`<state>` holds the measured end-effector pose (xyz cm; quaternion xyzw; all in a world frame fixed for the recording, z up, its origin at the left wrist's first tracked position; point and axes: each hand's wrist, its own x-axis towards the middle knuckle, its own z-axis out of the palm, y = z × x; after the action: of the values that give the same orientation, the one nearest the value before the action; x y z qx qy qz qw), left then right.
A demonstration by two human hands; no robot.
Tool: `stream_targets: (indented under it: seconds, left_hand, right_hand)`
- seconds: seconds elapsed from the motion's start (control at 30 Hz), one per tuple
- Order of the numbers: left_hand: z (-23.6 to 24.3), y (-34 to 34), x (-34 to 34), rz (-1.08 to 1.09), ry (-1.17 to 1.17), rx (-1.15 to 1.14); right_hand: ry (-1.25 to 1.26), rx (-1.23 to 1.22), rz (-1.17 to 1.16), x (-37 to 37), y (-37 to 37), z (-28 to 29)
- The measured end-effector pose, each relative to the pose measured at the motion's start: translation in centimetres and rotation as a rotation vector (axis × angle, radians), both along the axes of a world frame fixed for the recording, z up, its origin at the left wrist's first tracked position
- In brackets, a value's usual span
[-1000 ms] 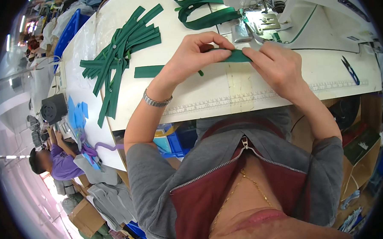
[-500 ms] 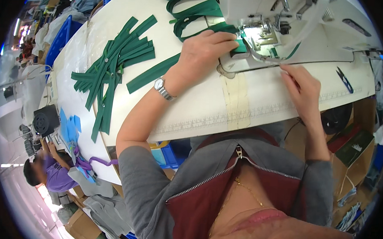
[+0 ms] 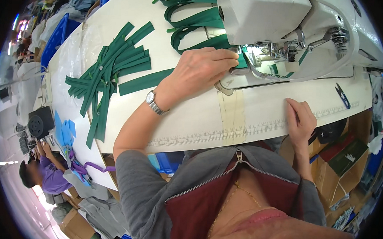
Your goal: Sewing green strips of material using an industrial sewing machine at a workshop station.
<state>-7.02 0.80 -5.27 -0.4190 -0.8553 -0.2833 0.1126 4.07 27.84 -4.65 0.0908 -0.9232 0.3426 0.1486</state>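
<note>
My left hand (image 3: 204,68), with a metal wristwatch (image 3: 151,99) on its wrist, pinches a green zipper strip (image 3: 243,60) at the front of the white sewing machine (image 3: 264,20), beside the lit presser foot (image 3: 269,56). One green zipper length (image 3: 144,81) lies flat, running under that wrist. Beyond the hand, joined green zippers hang in loops (image 3: 196,18) along the machine's left side. My right hand (image 3: 301,120) is over the table's front edge, apart from the machine, its fingers curled with nothing showing in them.
A crossed pile of green zippers (image 3: 110,69) lies left on the white table (image 3: 179,114). Small dark thread snips (image 3: 343,96) lie at the right, near the printed ruler strip (image 3: 259,129). Blue pieces (image 3: 65,129) lie far left, near a person in purple (image 3: 52,175).
My right hand has drawn back from the machine plate toward the table's front edge, its fingers curling. My left hand stays pinched on the zipper. The view has shifted slightly.
</note>
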Motion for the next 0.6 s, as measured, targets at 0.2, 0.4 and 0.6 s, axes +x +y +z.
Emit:
stream_targets:
  seconds: [0.2,0.4,0.6]
  left_hand:
    - [0.47,0.04,-0.12,0.016,-0.024,0.004]
    - [0.56,0.12,-0.39,0.028,-0.018,-0.026]
    - [-0.03,0.14,-0.58,0.048,-0.009,-0.012]
  right_hand:
    - [0.020,0.001,0.004,0.02,0.05,-0.10]
    - [0.010,-0.004,-0.010,0.06,-0.16,0.05]
    - [-0.011,0.002,-0.015,0.09,-0.09,-0.01]
